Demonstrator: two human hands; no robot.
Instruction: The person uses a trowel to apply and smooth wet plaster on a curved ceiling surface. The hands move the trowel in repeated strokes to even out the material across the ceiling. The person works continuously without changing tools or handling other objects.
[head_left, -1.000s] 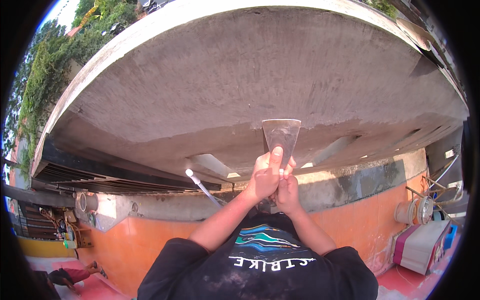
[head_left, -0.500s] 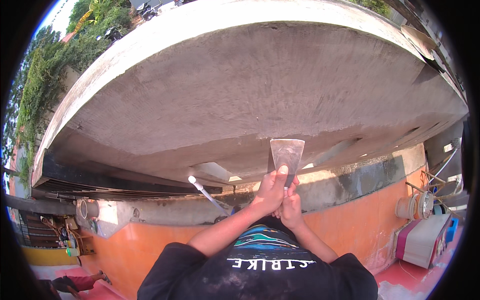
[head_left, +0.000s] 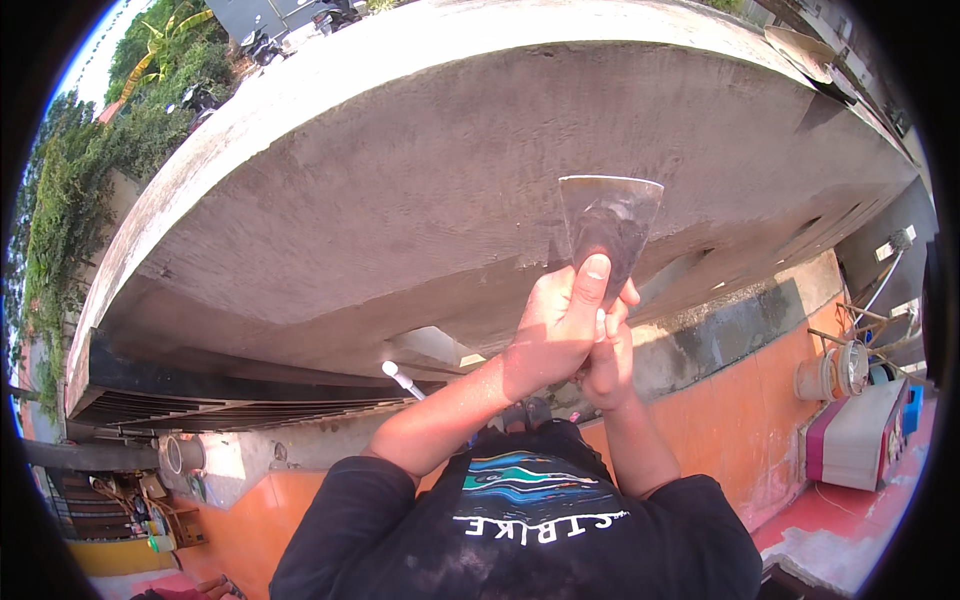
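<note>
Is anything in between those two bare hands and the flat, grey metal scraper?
Nothing visible. The bare left hand has its thumb on the flat, grey metal scraper; the bare right hand sits close below.

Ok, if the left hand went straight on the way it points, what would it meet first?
The left hand would likely meet the grey wall, scraper first; whether it already touches is unclear.
</note>
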